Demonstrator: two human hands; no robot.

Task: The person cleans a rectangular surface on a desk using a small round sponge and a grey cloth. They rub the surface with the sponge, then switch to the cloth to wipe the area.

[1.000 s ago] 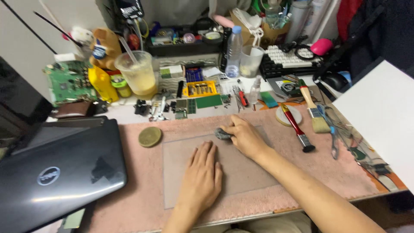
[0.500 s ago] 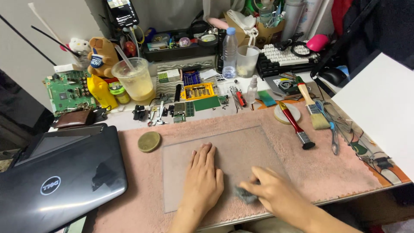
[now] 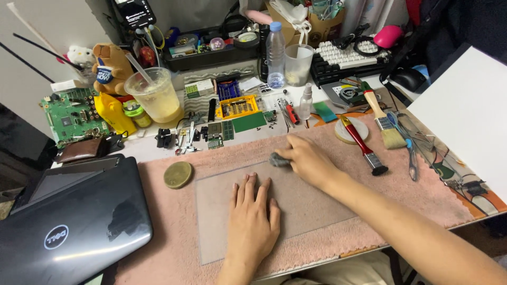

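Left edge of the desk [image 3: 158, 150]: closed grey laptop [image 3: 74, 221], lid down, parked clear of the work area. Green circuit board [image 3: 71, 113] and a plastic cup [image 3: 153, 95] with a straw sit behind it, out of reach of the hands. Round olive disc [image 3: 178, 174] lies just beside the clear sheet [image 3: 317, 203], not touching it as far as I can tell.

Clear sheet lies flat in the middle of the pink mat [image 3: 422, 184]. Mat likely there to cushion it and stop sliding.

Left hand [image 3: 253, 219]: palm down on the sheet, fingers spread, no grip on anything. Reads as a hold-down so the sheet can't shift.

Right hand [image 3: 309, 158]: grip pressed together around a small grey wad [image 3: 278, 160], cloth or sponge, can't tell which. Wad touches the sheet's far edge.

Right of the hands: red-handled brush [image 3: 364, 148] and wooden-handled brush [image 3: 383, 119] on the mat, near at hand, neither touched.
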